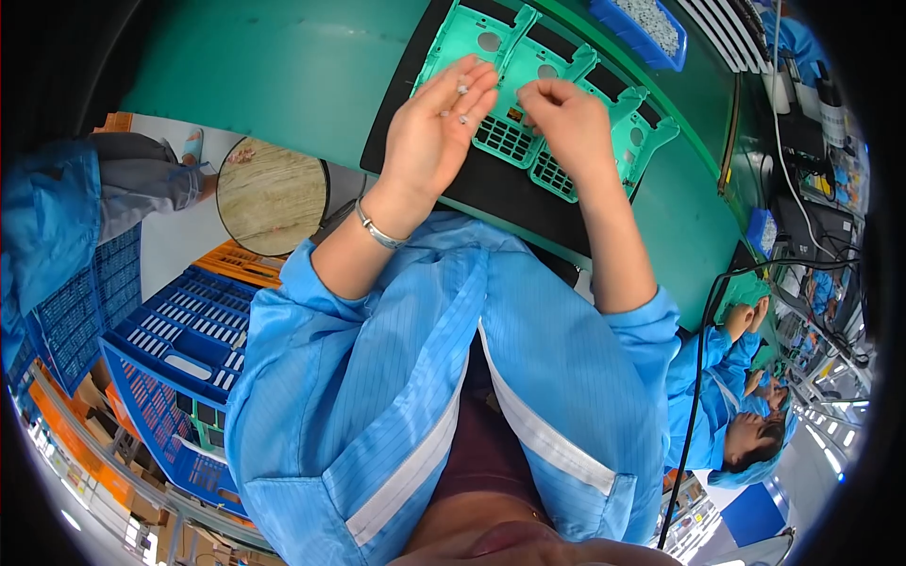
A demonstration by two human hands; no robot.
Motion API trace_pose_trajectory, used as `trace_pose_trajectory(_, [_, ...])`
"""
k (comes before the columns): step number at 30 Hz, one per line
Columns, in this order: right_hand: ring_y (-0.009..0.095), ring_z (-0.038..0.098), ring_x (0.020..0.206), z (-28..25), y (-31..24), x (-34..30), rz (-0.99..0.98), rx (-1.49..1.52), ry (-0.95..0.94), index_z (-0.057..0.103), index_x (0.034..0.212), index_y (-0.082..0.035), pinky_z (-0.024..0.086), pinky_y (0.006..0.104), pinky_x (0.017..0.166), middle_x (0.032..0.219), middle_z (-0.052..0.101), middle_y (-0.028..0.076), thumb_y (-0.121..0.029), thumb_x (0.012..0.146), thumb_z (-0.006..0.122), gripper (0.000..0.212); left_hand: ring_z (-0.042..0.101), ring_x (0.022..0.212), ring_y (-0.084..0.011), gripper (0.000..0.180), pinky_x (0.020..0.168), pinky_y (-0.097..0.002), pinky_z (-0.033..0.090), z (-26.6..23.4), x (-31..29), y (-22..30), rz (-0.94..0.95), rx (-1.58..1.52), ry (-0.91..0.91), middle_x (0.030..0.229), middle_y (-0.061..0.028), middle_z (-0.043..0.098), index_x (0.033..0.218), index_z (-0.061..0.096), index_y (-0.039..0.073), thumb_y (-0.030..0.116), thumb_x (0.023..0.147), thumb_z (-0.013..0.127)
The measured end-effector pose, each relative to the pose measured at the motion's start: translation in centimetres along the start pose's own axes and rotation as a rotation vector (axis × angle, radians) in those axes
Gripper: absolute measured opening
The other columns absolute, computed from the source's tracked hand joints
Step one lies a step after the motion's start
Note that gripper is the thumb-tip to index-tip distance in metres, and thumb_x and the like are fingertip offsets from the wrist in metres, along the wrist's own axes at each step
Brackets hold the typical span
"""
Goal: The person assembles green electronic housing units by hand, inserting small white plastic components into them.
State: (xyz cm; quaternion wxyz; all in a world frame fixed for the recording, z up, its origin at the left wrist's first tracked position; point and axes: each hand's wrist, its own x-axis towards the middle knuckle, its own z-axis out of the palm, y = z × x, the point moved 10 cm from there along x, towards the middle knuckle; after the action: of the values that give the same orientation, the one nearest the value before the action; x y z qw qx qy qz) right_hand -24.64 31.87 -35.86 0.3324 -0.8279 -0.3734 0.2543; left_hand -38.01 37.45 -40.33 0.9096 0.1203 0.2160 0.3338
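Note:
Palm up and slightly cupped, my left hand (pixel 429 132) carries a few small white parts (pixel 462 90) on its fingers. It hovers over the left side of a row of several green plastic housings (pixel 510 68), each with a grid section and a round spot. My right hand (pixel 569 118) is closed in a pinch above the middle housings, to the right of my left hand. What its fingertips hold, if anything, is too small to make out. The housings lie side by side on a black mat (pixel 472 195).
A blue bin (pixel 651 38) of small white parts stands beyond the housings on the green bench (pixel 255 71). At left are a round stool (pixel 272 196), blue crates (pixel 179 340) and a standing person (pixel 57 208). Co-workers (pixel 727 406) sit at right, past a black cable (pixel 700 368).

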Motion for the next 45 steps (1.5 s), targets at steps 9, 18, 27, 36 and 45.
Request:
trace_pose_trajectory(9, [0.017, 0.064, 0.054, 2.2, 1.3, 3.8, 0.095, -0.112, -0.188, 0.069, 0.084, -0.003, 0.051, 0.029, 0.058, 0.065, 0.067, 0.009, -0.025, 0.077, 0.06, 0.026, 0.063, 0.092, -0.0176, 0.024, 0.082, -0.0273, 0.053, -1.8, -0.4, 3.2, 0.117, 0.11, 0.052, 0.105, -0.0154, 0.062, 0.112, 0.052, -0.002, 0.014, 0.095, 0.054])
trace_pose_trajectory(18, [0.017, 0.063, 0.059, 3.5, 0.6, 5.7, 0.06, -0.334, -0.33, 0.068, 0.081, -0.002, 0.052, 0.0303, 0.059, 0.066, 0.065, 0.008, -0.023, 0.074, 0.061, 0.023, 0.063, 0.082, -0.0128, 0.016, 0.074, -0.0238, 0.054, -3.5, 0.1, 5.2, 0.179, 0.133, 0.064, 0.092, -0.0081, 0.065, 0.1, 0.058, 0.003, 0.016, 0.092, 0.06])
trace_pose_trajectory(27, [0.019, 0.067, 0.065, 3.1, 1.0, 4.8, 0.046, -0.294, -0.255, 0.07, 0.086, -0.002, 0.053, 0.0325, 0.066, 0.072, 0.068, 0.01, -0.026, 0.078, 0.06, 0.027, 0.063, 0.077, -0.0102, 0.014, 0.071, -0.0217, 0.053, -2.9, 0.4, 4.8, 0.133, 0.084, 0.064, 0.087, -0.0061, 0.065, 0.097, 0.06, 0.004, 0.015, 0.09, 0.063])
trace_pose_trajectory(36, [0.032, 0.065, 0.076, 1.9, -0.2, 2.1, -0.082, -0.278, -0.071, 0.07, 0.088, -0.007, 0.051, 0.0383, 0.073, 0.08, 0.068, 0.014, -0.027, 0.079, 0.061, 0.023, 0.062, 0.077, -0.0099, 0.015, 0.071, -0.0219, 0.053, -3.3, 0.2, 5.0, 0.136, 0.095, 0.018, 0.086, -0.0061, 0.065, 0.1, 0.061, 0.001, 0.012, 0.089, 0.063])
trace_pose_trajectory(45, [0.03, 0.065, 0.078, 2.2, -0.1, 5.8, -0.031, -0.364, -0.201, 0.07, 0.078, -0.006, 0.052, 0.0382, 0.072, 0.079, 0.068, 0.014, -0.02, 0.071, 0.059, 0.019, 0.062, 0.079, -0.0115, 0.015, 0.074, -0.0234, 0.052, -3.5, 0.7, 5.6, 0.143, 0.111, 0.011, 0.089, -0.0067, 0.064, 0.102, 0.061, 0.001, 0.009, 0.089, 0.062])
